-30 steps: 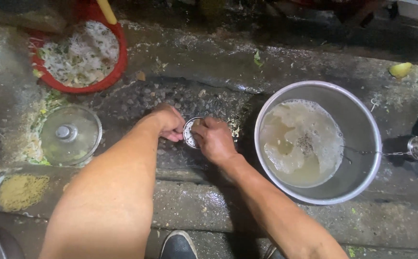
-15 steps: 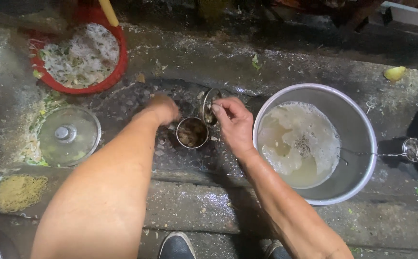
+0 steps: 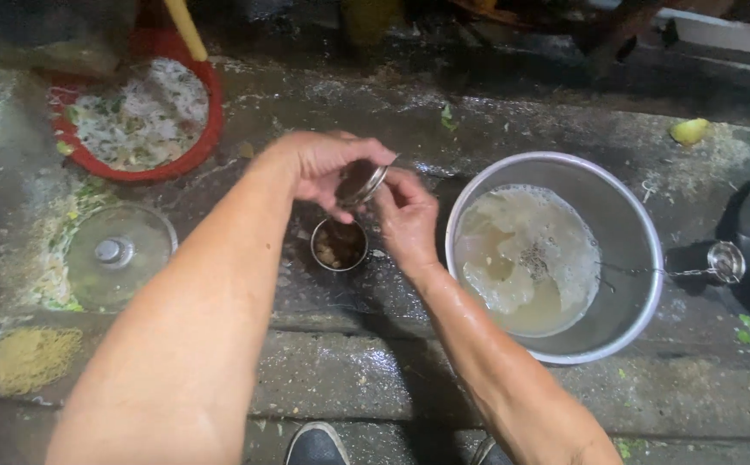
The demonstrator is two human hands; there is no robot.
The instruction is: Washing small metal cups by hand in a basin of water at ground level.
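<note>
In the head view, the person's left hand and right hand meet above a wet, dark stone floor, both closed on a small round metal lid held between them: the left hand's grip wraps its upper left edge, while the right hand's fingertips pinch its right rim. The lid is tilted, its dark underside turned toward the camera, its flat face running from lower left to upper right. Directly below it, just under the two hands, stands a small metal cup, upright on the floor and uncovered, with a brownish, lumpy content inside; the lid is clear of the cup, not touching it. Both hands are about equally near the cup, the right wrist passing just beside its right rim. To the right, near the right forearm, sits a large metal pot holding cloudy, pale liquid with foam and dark specks. Beyond the pot lies a small metal strainer with a thin chain or wire handle reaching toward the pot's rim. At upper left is a red basin full of whitish scraps with bits of green, a yellow handle standing in it. Left of the left arm lies a glass lid with a knob, and lower left a heap of yellow-brown grains. A dark shoe shows at the bottom edge.
</note>
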